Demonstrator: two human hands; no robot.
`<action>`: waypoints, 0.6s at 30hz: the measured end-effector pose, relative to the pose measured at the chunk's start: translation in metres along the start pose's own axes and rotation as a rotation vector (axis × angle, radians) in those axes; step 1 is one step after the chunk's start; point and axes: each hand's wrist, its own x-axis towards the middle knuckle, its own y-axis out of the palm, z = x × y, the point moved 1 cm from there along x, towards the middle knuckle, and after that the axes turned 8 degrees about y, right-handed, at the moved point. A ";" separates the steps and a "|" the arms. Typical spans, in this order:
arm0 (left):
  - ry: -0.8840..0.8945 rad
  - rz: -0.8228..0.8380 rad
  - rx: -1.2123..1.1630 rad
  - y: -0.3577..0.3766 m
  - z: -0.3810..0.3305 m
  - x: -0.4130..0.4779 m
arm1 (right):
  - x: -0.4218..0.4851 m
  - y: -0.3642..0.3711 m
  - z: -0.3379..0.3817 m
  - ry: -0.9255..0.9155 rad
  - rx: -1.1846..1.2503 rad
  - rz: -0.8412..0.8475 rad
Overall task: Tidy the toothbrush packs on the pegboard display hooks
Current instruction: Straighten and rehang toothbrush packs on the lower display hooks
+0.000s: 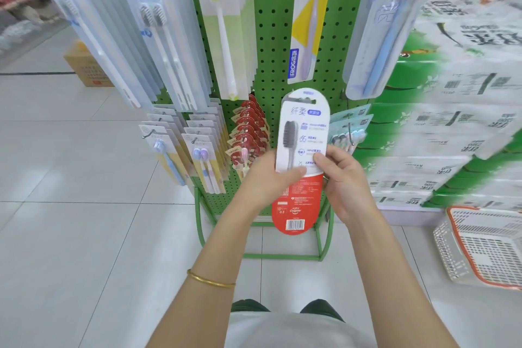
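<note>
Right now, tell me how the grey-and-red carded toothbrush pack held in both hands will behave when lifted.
The grey-and-red carded toothbrush pack probably feels light: the left hand and right hand pinch it with thumbs and fingers. It stands straight above them, so likely fairly stiff. Its plastic blister front may slip.

Left hand (pixel 268 176), right hand (pixel 345 178) on pack (pixel 303 133)
</note>
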 end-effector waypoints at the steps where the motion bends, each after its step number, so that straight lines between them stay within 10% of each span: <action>1: 0.030 -0.058 -0.012 -0.003 -0.006 0.004 | -0.001 0.000 0.000 0.016 -0.011 0.027; 8: 0.217 -0.367 -0.126 -0.021 -0.031 0.027 | -0.004 -0.007 -0.004 0.140 -0.090 0.166; 18: 0.110 -0.062 -0.392 -0.015 -0.007 0.028 | -0.006 -0.001 -0.028 0.378 0.180 0.516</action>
